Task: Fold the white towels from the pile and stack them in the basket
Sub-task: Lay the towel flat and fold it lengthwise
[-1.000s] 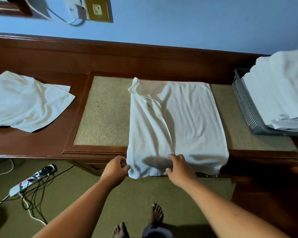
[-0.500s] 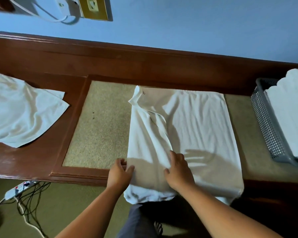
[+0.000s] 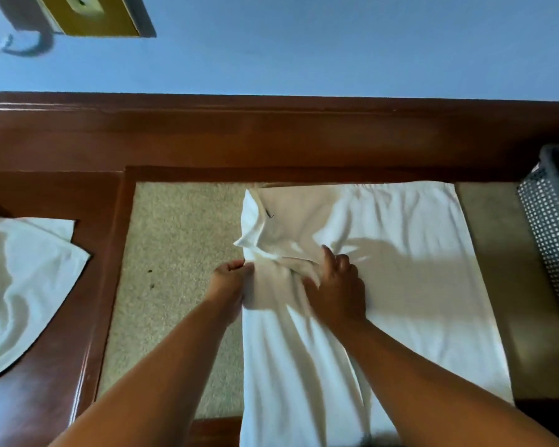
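Note:
A white towel (image 3: 400, 285) lies lengthwise on the beige inlay of the wooden desk (image 3: 175, 253), its near end hanging over the front edge. Its left strip is rumpled and bunched near the far left corner. My left hand (image 3: 231, 285) pinches the towel's left edge. My right hand (image 3: 339, 285) grips a bunched fold of the same towel, a little to the right. The grey perforated basket (image 3: 549, 240) stands at the right edge of the view, mostly cut off. The pile of white towels (image 3: 23, 291) lies on the desk at the left.
A raised dark wooden ledge (image 3: 271, 133) runs along the back of the desk under a blue wall. A brass socket plate (image 3: 91, 14) with a cable hangs on the wall at the top left. Bare beige inlay (image 3: 497, 301) shows between towel and basket.
Both hands have slid from the towel's near end up towards its far left part, bunching the cloth there. The view has moved closer to the desk; the floor no longer shows.

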Available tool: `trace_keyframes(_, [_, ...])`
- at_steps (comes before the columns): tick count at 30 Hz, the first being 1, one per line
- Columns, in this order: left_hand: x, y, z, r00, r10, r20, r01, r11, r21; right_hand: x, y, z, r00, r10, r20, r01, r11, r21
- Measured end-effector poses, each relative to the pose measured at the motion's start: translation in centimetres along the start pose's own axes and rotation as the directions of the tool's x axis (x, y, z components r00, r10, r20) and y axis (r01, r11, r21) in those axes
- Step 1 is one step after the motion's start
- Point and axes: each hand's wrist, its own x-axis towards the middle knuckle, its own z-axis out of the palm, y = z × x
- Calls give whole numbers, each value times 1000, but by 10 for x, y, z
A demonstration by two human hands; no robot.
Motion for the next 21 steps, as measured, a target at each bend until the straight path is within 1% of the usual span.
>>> trace_keyframes(2, [20,22,5,999,35,-2,-35,999,-19,15,-5,0,983,-181,-18,178,980,-93])
trace_keyframes(3, [30,33,8,997,61,-45,-60,998,19,22,-7,1,967,-256,1,254,959,-125])
trace_keyframes(4, [40,44,13,991,106,-77,-99,991,91,31,-9,0,953,-301,26,301,942,-147])
trace_keyframes(5, [44,55,15,981,173,-85,-153,967,202,37,-10,-1,950,-310,46,314,938,-144])
trace_keyframes(6, [48,66,18,967,249,-55,-219,922,319,46,-10,-2,958,-283,43,286,952,-110])
trace_keyframes(7, [53,77,20,945,326,10,-299,853,427,55,-11,-4,976,-217,14,217,976,-25])
trace_keyframes(8, [57,88,22,916,390,91,-380,772,510,66,-11,-6,993,-120,-13,120,987,110])
trace_keyframes(9, [62,99,24,892,418,174,-436,692,576,78,-11,-9,1000,-7,-11,10,965,264])
trace_keyframes(10, [69,109,25,883,400,244,-457,624,634,89,-10,-13,995,99,8,-94,911,401])
trace_keyframes(11, [76,118,27,889,354,289,-450,566,691,98,-8,-16,986,163,32,-157,855,494])
trace_keyframes(12, [83,127,29,902,297,313,-427,508,748,106,-7,-20,984,167,62,-174,832,526])
trace_keyframes(13, [91,134,32,914,244,325,-403,442,801,110,-7,-23,985,135,107,-171,836,521])
trace_keyframes(14, [96,141,33,919,212,333,-391,376,840,112,-9,-26,985,86,147,-149,855,496])
trace_keyframes(15, [101,146,34,918,202,342,-393,338,855,114,-10,-27,984,36,176,-114,882,456])
trace_keyframes(16, [105,151,35,913,204,352,-404,341,849,116,-9,-27,983,1,181,-77,908,413])
trace_keyframes(17, [108,153,34,909,221,353,-413,376,829,119,-8,-28,987,-3,159,-60,920,388])
trace_keyframes(18, [111,154,34,913,243,327,-404,440,802,125,-6,-29,992,23,124,-69,923,379])
trace_keyframes(19, [112,153,34,923,271,273,-379,524,763,132,-2,-31,992,77,102,-111,912,396])
trace_keyframes(21, [113,145,38,942,311,128,-318,701,638,145,2,-35,966,211,147,-254,867,429])
